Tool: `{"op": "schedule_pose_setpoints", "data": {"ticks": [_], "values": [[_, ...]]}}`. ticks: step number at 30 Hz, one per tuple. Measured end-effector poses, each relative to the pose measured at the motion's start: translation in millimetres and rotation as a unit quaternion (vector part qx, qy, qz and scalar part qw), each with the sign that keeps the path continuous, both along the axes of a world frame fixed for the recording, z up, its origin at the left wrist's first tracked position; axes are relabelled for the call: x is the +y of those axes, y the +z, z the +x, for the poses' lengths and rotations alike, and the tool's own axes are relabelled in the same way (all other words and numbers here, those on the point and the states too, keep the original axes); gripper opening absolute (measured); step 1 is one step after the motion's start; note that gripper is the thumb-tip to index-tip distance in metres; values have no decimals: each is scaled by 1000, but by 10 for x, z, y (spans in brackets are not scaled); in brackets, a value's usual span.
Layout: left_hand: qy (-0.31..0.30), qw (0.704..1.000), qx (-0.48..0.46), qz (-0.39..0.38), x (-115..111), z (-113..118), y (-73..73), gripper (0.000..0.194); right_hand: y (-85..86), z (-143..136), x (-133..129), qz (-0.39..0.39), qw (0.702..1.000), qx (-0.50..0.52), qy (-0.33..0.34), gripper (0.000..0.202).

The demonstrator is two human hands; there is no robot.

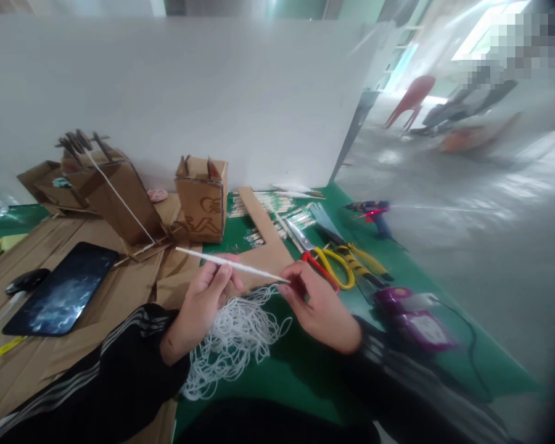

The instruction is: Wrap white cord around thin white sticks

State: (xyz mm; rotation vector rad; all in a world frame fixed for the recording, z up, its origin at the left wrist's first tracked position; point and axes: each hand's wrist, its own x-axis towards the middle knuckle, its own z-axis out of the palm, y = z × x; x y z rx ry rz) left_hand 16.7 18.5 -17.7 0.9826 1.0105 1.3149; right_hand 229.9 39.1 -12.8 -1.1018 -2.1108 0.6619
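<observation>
A thin wooden stick (pixel 185 251), wound with white string along most of its length, is held slanting across in front of me. My left hand (pixel 209 285) is closed around its middle, thumb on top. My right hand (pixel 311 302) pinches near its right end, and its fingers partly hide that tip. Below both hands a loose, tangled heap of white string (pixel 240 339) lies on the green tabletop. A flat cardboard piece (pixel 275 250) lies just beyond the stick. Whether a strand runs from the heap to the stick, I cannot tell.
Cardboard models (pixel 115 197) and a cardboard box (pixel 201 203) stand at the back. Left are a dark tablet (pixel 65 290) and a mouse (pixel 28 282). Scissors (pixel 340 268), pliers (pixel 370 262), a glue gun (pixel 374 216) and purple packs (pixel 425 330) lie right. A white panel (pixel 189 92) rises behind.
</observation>
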Motion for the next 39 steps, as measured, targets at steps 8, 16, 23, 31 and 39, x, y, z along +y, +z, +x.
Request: {"op": "schedule_pose_setpoints", "data": {"ticks": [8, 16, 23, 31, 39], "values": [[-10, 1000, 3, 2, 2, -3, -7, 27, -13, -2, 8, 8, 1000, -13, 12, 13], [-5, 1000, -1, -4, -6, -1, -6, 31, -7, -12, 4, 22, 999, -10, 21, 17], [-2, 1000, 3, -1, 1, -7, -10, 28, -2, -16, -1, 14, 1000, -7, 9, 8], [0, 1000, 4, -1, -5, -2, -6, 30, -12, -27, 4, 20, 1000, -18, 0, 8], [-8, 1000, 16, -6, -12, 6, 21, 30, -14, -19, -1, 19, 999, -23, 15, 14]]}}
